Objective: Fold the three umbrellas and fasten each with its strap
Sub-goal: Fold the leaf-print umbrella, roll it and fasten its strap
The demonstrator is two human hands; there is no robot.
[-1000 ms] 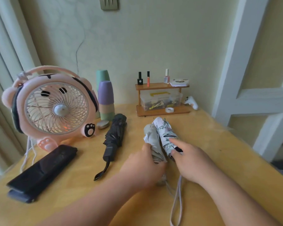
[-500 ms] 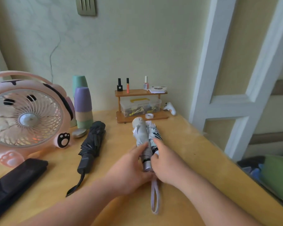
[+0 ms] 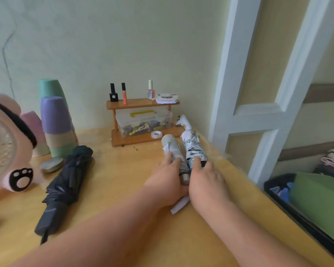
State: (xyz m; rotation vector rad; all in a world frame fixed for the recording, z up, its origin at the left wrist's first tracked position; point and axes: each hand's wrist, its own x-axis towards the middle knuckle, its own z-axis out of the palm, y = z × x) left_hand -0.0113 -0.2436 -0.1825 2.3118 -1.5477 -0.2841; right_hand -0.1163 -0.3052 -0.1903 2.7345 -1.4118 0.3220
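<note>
Both hands down on the tabletop (image 3: 123, 180): left hand (image 3: 167, 180) fingers (image 3: 169, 158) wrapped over the pale umbrella (image 3: 171, 145), right hand (image 3: 207, 180) fingers curled over the patterned umbrella (image 3: 194, 147) just beside it, canopies poking out beyond the fingertips. I'd finish one at a time, pinning the roll under the fingers and drawing its strap snug (I can't make out either tab). After that I'd take the black umbrella (image 3: 68, 185), well left of the fingers.
</note>
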